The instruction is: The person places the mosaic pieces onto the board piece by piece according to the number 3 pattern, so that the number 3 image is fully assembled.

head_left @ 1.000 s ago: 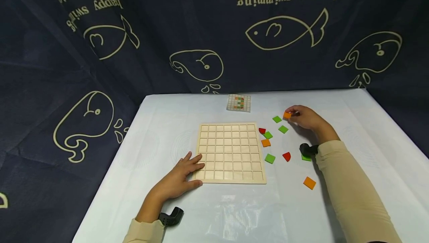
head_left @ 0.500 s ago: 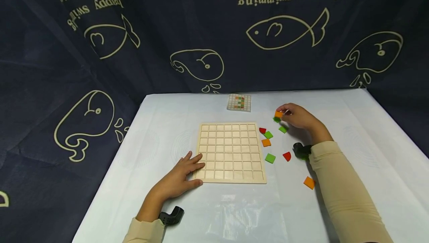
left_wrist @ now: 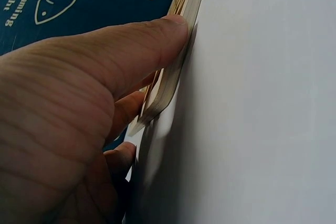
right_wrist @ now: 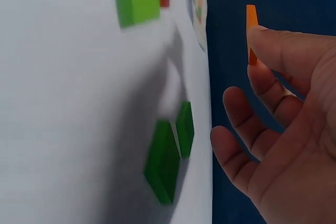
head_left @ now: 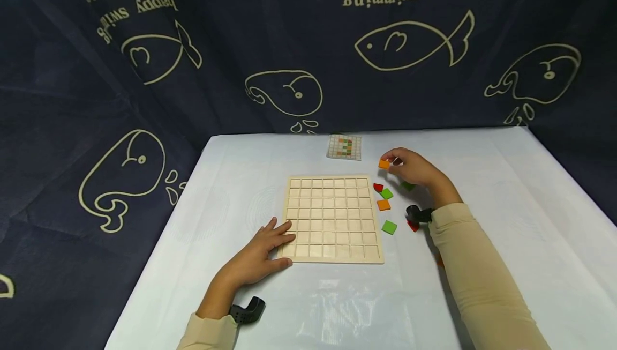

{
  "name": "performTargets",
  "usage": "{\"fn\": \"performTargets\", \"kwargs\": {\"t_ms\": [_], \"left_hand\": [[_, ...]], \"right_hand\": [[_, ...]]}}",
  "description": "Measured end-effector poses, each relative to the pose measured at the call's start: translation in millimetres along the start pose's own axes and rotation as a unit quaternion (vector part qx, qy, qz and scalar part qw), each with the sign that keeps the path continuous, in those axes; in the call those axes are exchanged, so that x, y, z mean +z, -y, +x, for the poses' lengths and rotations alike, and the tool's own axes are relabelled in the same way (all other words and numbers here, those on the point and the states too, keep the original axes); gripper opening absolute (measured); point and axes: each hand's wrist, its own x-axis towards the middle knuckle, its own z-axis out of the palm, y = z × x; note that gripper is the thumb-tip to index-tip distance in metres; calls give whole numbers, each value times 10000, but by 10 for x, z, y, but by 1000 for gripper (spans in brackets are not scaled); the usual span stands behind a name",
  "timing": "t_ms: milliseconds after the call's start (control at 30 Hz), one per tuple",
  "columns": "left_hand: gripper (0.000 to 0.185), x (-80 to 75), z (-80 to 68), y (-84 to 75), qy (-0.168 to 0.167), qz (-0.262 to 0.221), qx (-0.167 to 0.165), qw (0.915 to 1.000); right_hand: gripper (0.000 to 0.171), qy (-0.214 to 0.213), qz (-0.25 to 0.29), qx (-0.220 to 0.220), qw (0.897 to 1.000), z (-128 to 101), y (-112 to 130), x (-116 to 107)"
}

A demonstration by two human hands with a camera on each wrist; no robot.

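You see the grid board [head_left: 331, 219] lying in the middle of the counter [head_left: 308, 307]. Behind it, near the far edge, lies the pattern card [head_left: 344, 147]. The loose tiles [head_left: 386, 210] lie to the right of the board. Your left hand [head_left: 257, 256] rests on the board's near left corner, and your right hand [head_left: 409, 168] holds one tile [head_left: 383, 164] above the board's far right corner.

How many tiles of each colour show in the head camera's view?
Orange tiles: 2, one pinched by the right hand
Green tiles: 3
Red tiles: 2
Total: 7 plainly showing; the arm may hide more.
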Motion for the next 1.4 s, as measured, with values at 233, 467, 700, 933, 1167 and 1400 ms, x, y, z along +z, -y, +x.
{"fn": "performTargets", "kwargs": {"t_ms": [233,467,700,933,1167,1400], "left_hand": [[58,0,9,-12,4,66,28,10000],[58,-4,-3,-10,14,6,-29,10000],[58,-9,-3,-22,-6,30,-13,10000],[57,-13,1,-26,-9,61,0,10000],[58,-6,1,-22,-1,59,-6,10000],[58,-5,3,-19,-17,94,-36,9999]], "right_hand": [[29,96,-169,-229,9995,6,80,116],[30,93,22,-332,9994,55,154,201],[30,233,314,-412,9984,91,280,292],[32,414,329,-555,9971,127,381,381],[32,530,462,-624,9956,146,464,456],[31,541,692,-672,9939,172,549,534]]}}
